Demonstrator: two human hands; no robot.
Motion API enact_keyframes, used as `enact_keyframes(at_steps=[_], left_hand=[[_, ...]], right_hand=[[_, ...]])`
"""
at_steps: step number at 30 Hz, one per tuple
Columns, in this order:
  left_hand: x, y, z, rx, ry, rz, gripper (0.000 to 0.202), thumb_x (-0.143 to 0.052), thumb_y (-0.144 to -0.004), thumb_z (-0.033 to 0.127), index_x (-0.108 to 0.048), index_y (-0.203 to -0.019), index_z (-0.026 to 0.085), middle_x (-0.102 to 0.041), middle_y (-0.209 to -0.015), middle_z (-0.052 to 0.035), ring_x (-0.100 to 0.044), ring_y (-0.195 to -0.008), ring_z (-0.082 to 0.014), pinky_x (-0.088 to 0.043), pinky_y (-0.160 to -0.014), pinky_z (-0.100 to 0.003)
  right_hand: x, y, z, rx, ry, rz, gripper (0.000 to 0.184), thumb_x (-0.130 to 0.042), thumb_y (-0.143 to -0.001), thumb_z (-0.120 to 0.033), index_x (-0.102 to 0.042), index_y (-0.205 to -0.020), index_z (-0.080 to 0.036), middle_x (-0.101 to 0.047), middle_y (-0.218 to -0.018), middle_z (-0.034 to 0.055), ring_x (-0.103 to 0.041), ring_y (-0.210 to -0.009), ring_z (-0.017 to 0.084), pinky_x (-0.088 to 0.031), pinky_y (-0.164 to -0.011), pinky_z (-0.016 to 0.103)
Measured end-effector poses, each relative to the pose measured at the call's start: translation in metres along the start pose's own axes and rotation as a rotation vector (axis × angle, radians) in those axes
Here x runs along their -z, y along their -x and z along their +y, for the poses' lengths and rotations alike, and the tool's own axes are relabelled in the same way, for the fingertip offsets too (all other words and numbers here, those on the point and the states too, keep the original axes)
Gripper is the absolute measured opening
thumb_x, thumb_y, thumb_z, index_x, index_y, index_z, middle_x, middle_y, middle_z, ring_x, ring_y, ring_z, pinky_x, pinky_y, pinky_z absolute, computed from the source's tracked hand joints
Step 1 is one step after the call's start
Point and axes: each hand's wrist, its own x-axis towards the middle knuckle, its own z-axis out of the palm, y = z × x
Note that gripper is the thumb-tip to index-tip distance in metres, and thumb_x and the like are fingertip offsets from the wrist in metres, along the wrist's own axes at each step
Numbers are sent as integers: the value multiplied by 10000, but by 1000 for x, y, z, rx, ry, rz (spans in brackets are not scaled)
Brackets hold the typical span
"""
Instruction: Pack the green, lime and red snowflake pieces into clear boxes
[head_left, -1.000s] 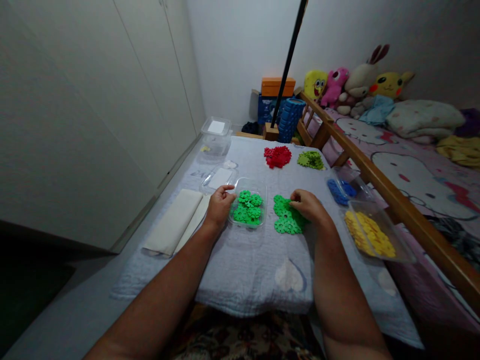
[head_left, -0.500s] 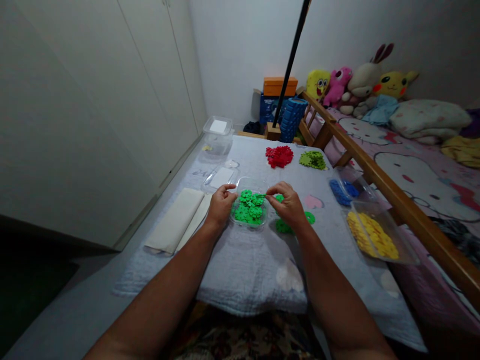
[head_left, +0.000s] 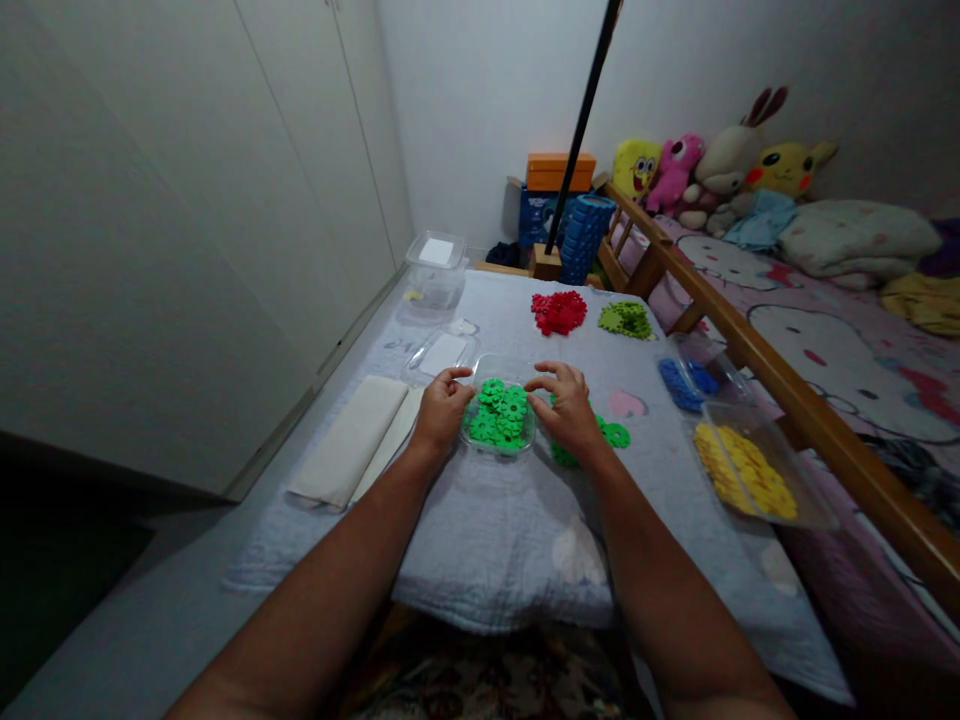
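A clear plastic container [head_left: 499, 452] stands on the cloth in front of me, with a heap of green flower-shaped plastic discs [head_left: 501, 415] inside. My left hand [head_left: 444, 405] grips its left rim between thumb and fingers. At the right rim, my right hand [head_left: 562, 400] is held with thumb and fingers apart, and no disc shows between them. More green discs [head_left: 616, 435] lie on the cloth beneath and beside my right hand, which partly hides them.
Red pieces [head_left: 559, 313] and light green pieces [head_left: 626, 319] lie in piles farther back. Containers of blue pieces [head_left: 686, 383] and yellow pieces [head_left: 739, 470] stand at right by the wooden bed rail [head_left: 720, 310]. At left are a folded cloth [head_left: 349, 440], a clear lid [head_left: 442, 352] and another clear container [head_left: 435, 285].
The green disc pinched in my right hand has been let go over the container. My right fingers have spread and shifted slightly left. My left hand stays on the rim.
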Motion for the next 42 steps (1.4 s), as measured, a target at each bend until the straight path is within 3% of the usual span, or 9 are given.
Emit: enact_keyframes(at_steps=[8, 12, 15, 18, 23, 30, 34, 38, 42], left_hand=[[0, 0, 0, 6, 14, 0, 406, -714, -641, 341, -667, -1000, 159, -400, -564, 103, -342, -506, -89, -248, -515, -231], [1, -1, -1, 0, 5, -4, 415, -720, -641, 349, -673, -1007, 160, -405, -567, 100, -351, -506, -90, -243, -516, -232], [1, -1, -1, -6, -1, -4, 415, -716, -650, 353, -675, -1013, 156, -412, -575, 98, -357, -511, -90, -248, -518, -232], [0, -1, -1, -2, -10, 0, 412, -708, -651, 340, -677, -1017, 154, -404, -576, 102, -352, -510, -88, -253, -518, -232], [-1, -1, 0, 3, -3, 4, 415, -709, -640, 336, -670, -1010, 152, -411, -572, 101, -354, -515, -91, -259, -519, -232], [0, 0, 0, -1, 5, 4, 408, -715, -641, 339, -669, -1006, 164, -412, -579, 98, -360, -514, -91, -248, -517, -230], [0, 0, 0, 8, 10, 2, 405, -716, -642, 334, -664, -1005, 163, -416, -576, 96, -361, -514, -93, -257, -516, -231], [0, 0, -2, 3, 13, 5, 392, -721, -648, 335, -669, -998, 167, -424, -583, 92, -370, -519, -92, -271, -523, -227], [1, -1, -4, -8, -1, 5, 391, -723, -660, 342, -677, -1006, 166, -427, -594, 88, -366, -524, -92, -273, -528, -228]], right_hand=[[44, -10, 41, -123, -17, 213, 163, -594, -845, -276, -743, -864, -212, -723, -1016, 103, -642, -1030, 269, -470, -996, 435], [65, -5, 62, -263, 41, -20, 121, -624, -804, -286, -704, -751, -213, -697, -774, 37, -622, -751, 200, -476, -744, 325], [71, 0, 72, -311, 102, -226, 62, -745, -725, -272, -713, -735, -219, -711, -754, 22, -626, -728, 189, -446, -688, 298], [71, 3, 75, -340, 146, -313, 144, -829, -662, -249, -728, -762, -225, -734, -806, 35, -649, -763, 200, -450, -681, 292], [71, 3, 72, -406, 124, -400, 190, -808, -660, -211, -731, -833, -226, -719, -784, 8, -628, -678, 168, -415, -599, 264], [77, 3, 71, -369, -40, -357, 34, -675, -699, -213, -700, -720, -206, -634, -645, -24, -552, -603, 141, -368, -570, 258], [75, 0, 55, -310, -264, -220, 129, -673, -723, -332, -692, -738, -206, -647, -670, -6, -569, -635, 161, -412, -598, 277], [55, -3, 24, -212, -474, -6, 199, -687, -770, -414, -685, -806, -218, -686, -773, 11, -617, -744, 186, -495, -714, 314], [31, -2, -6, -18, -430, -31, 113, -672, -836, -344, -700, -827, -235, -722, -929, 33, -647, -963, 220, -476, -984, 409]])
